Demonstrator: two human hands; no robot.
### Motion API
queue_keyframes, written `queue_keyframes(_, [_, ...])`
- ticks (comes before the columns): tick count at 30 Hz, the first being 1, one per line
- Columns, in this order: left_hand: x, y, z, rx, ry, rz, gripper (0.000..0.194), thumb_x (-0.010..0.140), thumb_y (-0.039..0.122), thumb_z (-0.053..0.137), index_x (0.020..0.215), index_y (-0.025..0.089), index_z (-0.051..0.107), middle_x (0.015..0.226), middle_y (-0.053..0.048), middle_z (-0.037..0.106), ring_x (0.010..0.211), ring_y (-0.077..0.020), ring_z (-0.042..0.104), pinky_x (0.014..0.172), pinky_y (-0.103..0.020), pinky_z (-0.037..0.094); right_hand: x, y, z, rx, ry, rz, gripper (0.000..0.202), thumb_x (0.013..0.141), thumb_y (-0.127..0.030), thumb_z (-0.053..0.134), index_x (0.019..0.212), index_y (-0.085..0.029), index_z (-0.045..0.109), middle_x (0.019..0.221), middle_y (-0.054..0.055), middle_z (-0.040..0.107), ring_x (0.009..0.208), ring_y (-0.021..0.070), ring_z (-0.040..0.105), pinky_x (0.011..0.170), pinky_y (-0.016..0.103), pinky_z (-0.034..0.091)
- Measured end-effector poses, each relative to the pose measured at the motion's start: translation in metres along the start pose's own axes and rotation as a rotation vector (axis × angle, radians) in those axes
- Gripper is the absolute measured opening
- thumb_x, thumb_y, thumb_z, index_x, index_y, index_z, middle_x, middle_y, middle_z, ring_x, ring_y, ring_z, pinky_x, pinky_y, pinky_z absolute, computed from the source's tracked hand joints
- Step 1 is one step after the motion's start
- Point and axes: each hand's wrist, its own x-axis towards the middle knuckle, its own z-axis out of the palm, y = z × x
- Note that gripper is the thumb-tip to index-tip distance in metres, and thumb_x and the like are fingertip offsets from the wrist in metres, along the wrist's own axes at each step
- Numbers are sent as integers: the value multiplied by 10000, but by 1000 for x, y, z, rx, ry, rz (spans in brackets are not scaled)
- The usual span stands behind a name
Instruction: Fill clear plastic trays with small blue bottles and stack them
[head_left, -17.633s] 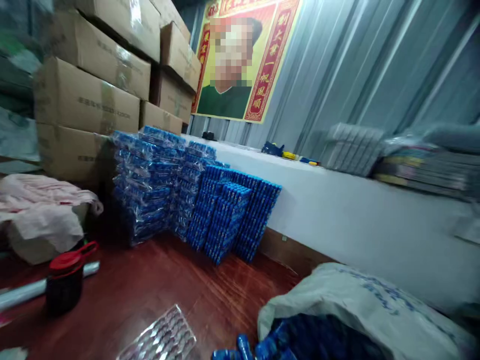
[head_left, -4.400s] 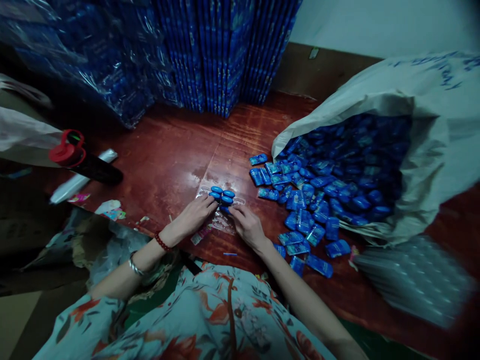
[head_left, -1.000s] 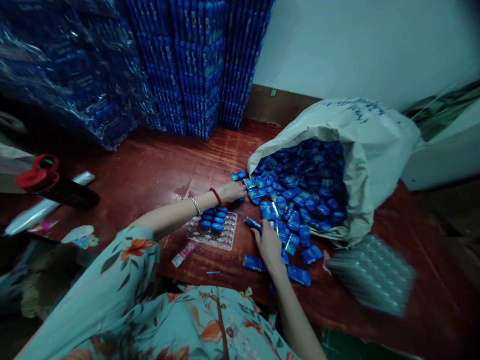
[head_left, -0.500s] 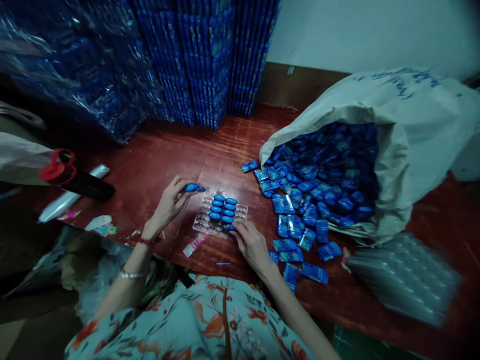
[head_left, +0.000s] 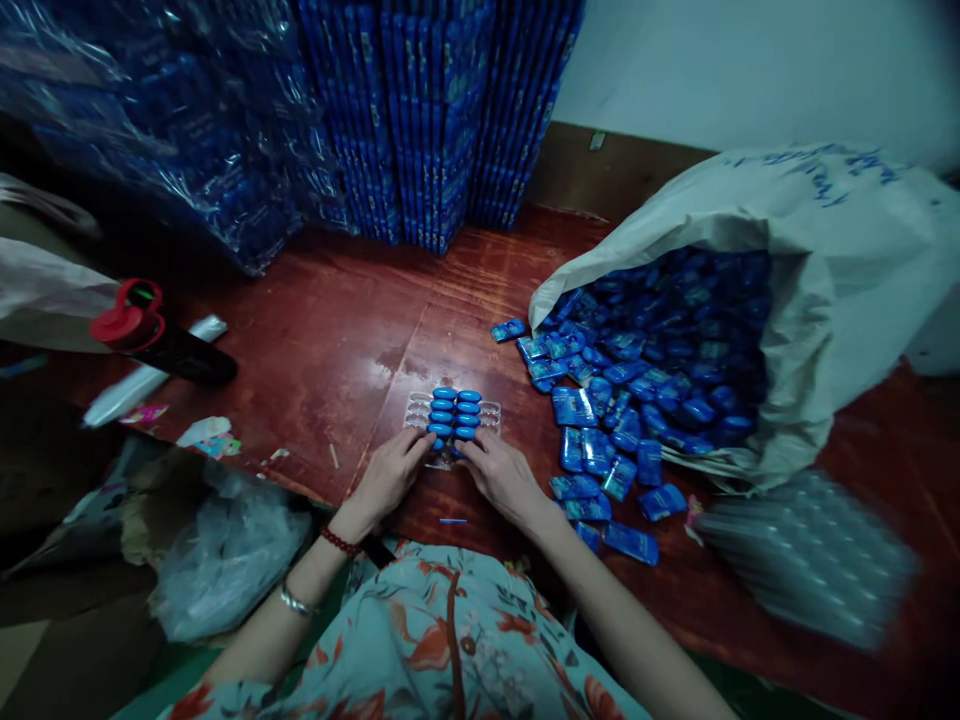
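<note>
A clear plastic tray (head_left: 491,412) lies on the red-brown table in front of me, with several blue oval packs (head_left: 444,405) standing in two columns along its middle. My left hand (head_left: 391,475) is at the tray's near left side, its fingers closed on a blue pack (head_left: 436,442) at the bottom of the left column. At the near right side my right hand (head_left: 501,478) has its fingertips on another blue pack at the bottom of the right column, which they partly hide.
A white sack (head_left: 817,290) spills blue packs (head_left: 596,450) on the right, beside blurred stacked clear trays (head_left: 817,560). Tall blue stacks (head_left: 420,120) stand at the back. A black bottle with red lid (head_left: 180,350) lies left, near a plastic roll (head_left: 127,395) and scraps (head_left: 210,436).
My left hand has moved right, bringing its blue pack from beside the tray to the left column. The pink strip near the tray no longer shows. My right hand stays at the tray.
</note>
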Motion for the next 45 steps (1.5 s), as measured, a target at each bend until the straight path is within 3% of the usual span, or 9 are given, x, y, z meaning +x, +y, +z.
queue_keyframes(7, [14, 0, -5, 29, -136, 92, 261, 895, 114, 375, 1091, 160, 540, 931, -92, 586, 828, -175, 590, 695, -275, 515, -19, -8, 35, 31, 233, 136, 382, 912, -125, 371, 1245, -201, 540, 1048, 112, 603, 933, 206, 590, 832, 337, 505])
queue_keyframes(17, [14, -4, -1, -151, -49, 0, 243, 865, 80, 374, 1009, 149, 557, 830, -48, 554, 695, -125, 563, 625, -213, 479, -19, 1, 37, 166, 350, 133, 282, 922, -207, 423, 1137, -191, 605, 959, 97, 606, 903, 191, 568, 804, 327, 503])
queue_keyframes(22, [12, 0, 5, 61, -89, 159, 255, 914, 124, 347, 1077, 130, 542, 921, -107, 580, 799, -174, 568, 684, -269, 492, -21, 3, 39, 154, 384, 154, 308, 907, -180, 430, 1145, -232, 618, 989, 107, 590, 892, 196, 546, 762, 340, 502])
queue_keyframes(29, [16, 4, 7, 348, -103, 184, 392, 866, 70, 356, 1201, 157, 539, 1102, -171, 586, 958, -262, 542, 765, -381, 467, -23, 8, 32, 157, 341, 181, 410, 888, -144, 427, 1265, -261, 539, 1053, 101, 561, 949, 201, 535, 806, 350, 489])
queue_keyframes(32, [14, 3, 7, 417, -63, 133, 454, 862, 77, 371, 1279, 198, 502, 1230, -173, 537, 986, -274, 529, 787, -401, 440, -45, 19, 19, 191, 367, 266, 409, 903, -177, 416, 1294, -251, 509, 1049, 90, 558, 924, 188, 540, 808, 337, 485])
queue_keyframes(35, [7, 6, 10, 418, -7, 73, 440, 889, 171, 433, 1323, 231, 466, 1279, -167, 503, 1053, -291, 503, 849, -423, 408, -84, 41, -5, 175, 393, 440, 354, 901, -175, 398, 1190, -233, 595, 961, 76, 574, 898, 192, 539, 806, 342, 479])
queue_keyframes(39, [-2, 28, 24, 247, 27, 76, 414, 904, 267, 473, 1317, 234, 464, 1254, -169, 511, 1108, -285, 487, 894, -428, 389, -135, 75, -30, 2, 143, 568, 360, 840, -137, 433, 1103, -248, 652, 1009, 87, 588, 912, 232, 525, 819, 394, 460])
queue_keyframes(41, [0, 48, 38, 95, -98, 235, 375, 916, 255, 451, 1287, 217, 476, 1176, -143, 560, 1044, -238, 528, 859, -370, 418, -145, 85, -31, -26, 42, 560, 374, 834, -156, 444, 1147, -250, 627, 1073, 94, 569, 936, 237, 527, 825, 395, 459])
queue_keyframes(45, [21, 96, 73, 44, -412, 519, 340, 895, 184, 446, 1232, 149, 482, 1100, -133, 589, 960, -214, 560, 820, -343, 441, -125, 88, -15, -13, 57, 554, 325, 895, -299, 433, 1171, -219, 585, 1042, 92, 560, 947, 222, 541, 828, 365, 453])
